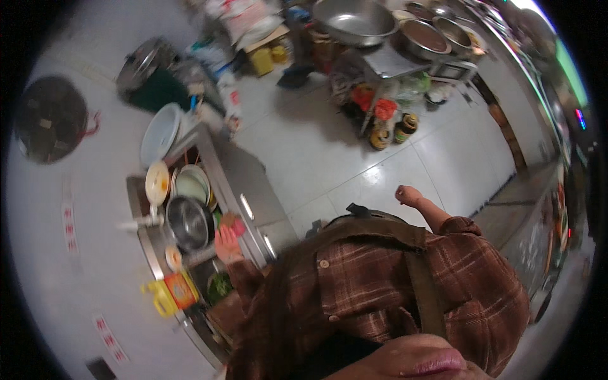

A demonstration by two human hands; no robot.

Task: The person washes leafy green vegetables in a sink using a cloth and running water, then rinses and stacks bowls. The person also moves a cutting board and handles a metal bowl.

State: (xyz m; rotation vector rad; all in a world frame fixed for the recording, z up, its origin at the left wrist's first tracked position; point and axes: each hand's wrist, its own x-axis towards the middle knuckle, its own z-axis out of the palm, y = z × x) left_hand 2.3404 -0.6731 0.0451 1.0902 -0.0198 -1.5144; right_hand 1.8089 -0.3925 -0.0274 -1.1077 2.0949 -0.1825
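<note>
My left hand (228,245) is over the near end of the sink at left, fingers stretched out. Right beside its fingertips lies a small pink item (237,228), too blurred to name; whether they touch is unclear. A round metal pot (190,223) sits in the sink just left of that hand. Beyond the pot are stacked plates (190,186) and a pale bowl (157,182) with an orange stain. My right hand (409,195) hangs over the tiled floor (308,156) with its fingers curled, and nothing shows in it.
A yellow oil jug (172,293) stands at the sink's near end, close to green vegetables (220,288). Ahead, a metal table (394,64) carries a large steel basin (356,23). Bottles (406,128) stand on the floor below it. A white basin (161,129) leans at left.
</note>
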